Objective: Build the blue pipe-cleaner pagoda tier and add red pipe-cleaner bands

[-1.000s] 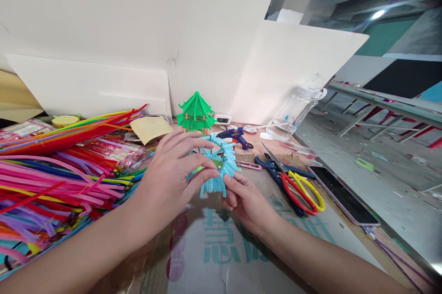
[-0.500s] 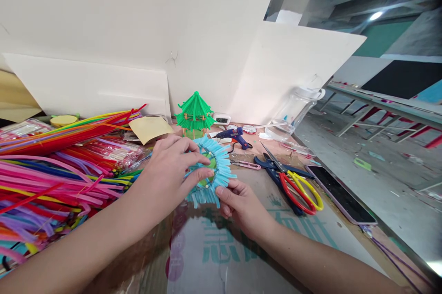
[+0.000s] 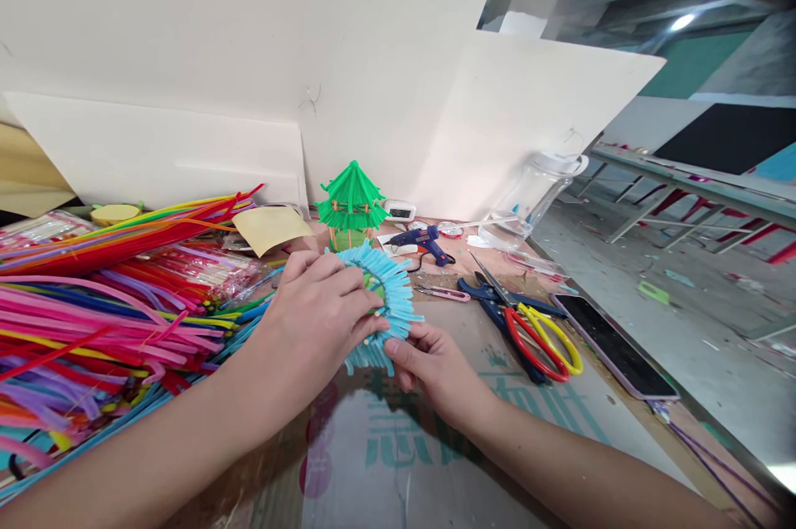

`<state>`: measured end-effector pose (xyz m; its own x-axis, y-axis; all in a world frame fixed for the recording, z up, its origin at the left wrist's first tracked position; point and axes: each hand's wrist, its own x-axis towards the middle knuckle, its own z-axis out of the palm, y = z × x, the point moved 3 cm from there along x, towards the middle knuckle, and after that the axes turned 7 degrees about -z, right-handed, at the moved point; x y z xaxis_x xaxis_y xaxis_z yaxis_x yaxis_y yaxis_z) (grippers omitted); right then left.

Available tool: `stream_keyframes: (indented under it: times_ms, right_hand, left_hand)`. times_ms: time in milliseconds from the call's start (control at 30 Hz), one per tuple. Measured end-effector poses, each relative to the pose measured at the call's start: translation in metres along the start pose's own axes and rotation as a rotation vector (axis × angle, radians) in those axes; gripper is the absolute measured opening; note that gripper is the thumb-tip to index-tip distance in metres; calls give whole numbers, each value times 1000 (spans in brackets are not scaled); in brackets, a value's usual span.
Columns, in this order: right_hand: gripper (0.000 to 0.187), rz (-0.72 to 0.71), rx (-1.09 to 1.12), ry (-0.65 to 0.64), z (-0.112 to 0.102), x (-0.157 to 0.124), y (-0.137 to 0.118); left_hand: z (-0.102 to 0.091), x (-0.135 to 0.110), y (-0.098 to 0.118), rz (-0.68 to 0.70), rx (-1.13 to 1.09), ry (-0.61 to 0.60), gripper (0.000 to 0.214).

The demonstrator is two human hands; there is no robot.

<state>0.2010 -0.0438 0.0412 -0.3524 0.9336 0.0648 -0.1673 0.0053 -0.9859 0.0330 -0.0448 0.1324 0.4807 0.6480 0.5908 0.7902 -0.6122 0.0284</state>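
Note:
A light-blue fringed disc [image 3: 399, 297], apparently made of short pipe cleaner pieces around a green middle, is held up off the table. My right hand [image 3: 429, 359] pinches its lower right edge between thumb and fingers. Over its left side and middle lies my left hand [image 3: 327, 305], the fingers drawn together at the inner rim. What those fingertips grip is hidden. Small pale stick ends show on the disc beside them. Just behind stands a green model pavilion [image 3: 351, 201] with a two-tiered fringed roof and wooden posts.
Bundles of coloured pipe cleaners [image 3: 93, 322] cover the left. A blue glue gun [image 3: 426, 240], pink snips [image 3: 443, 293], red-and-yellow-handled scissors [image 3: 541, 338], dark-blue pliers [image 3: 497, 305] and a phone [image 3: 615, 347] lie right. A clear plastic jug [image 3: 528, 197] leans by the white board [image 3: 385, 56].
My left hand's thumb and fingers have closed together and now cover more of the disc's green middle. The right hand keeps its hold on the edge.

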Motion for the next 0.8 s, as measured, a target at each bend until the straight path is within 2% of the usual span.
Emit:
stream_keyframes:
  times_ms: [200, 333, 633, 700, 800]
  right_hand:
    - [45, -4, -2, -4, 1, -1, -2]
    - [45, -2, 27, 14, 0, -1, 1]
    - [40, 56, 343, 88, -3, 4, 2]
    - [42, 76, 385, 96, -3, 5, 1]
    - [41, 94, 431, 103, -3, 6, 1]
  left_hand:
    - [4, -2, -3, 47, 67, -30, 18]
    - [3, -2, -1, 86, 87, 6, 18]
    - [-30, 8, -18, -65, -88, 105, 21]
    - [-29, 8, -18, -76, -113, 105, 22]
    - [-15, 5, -10, -49, -159, 58, 15]
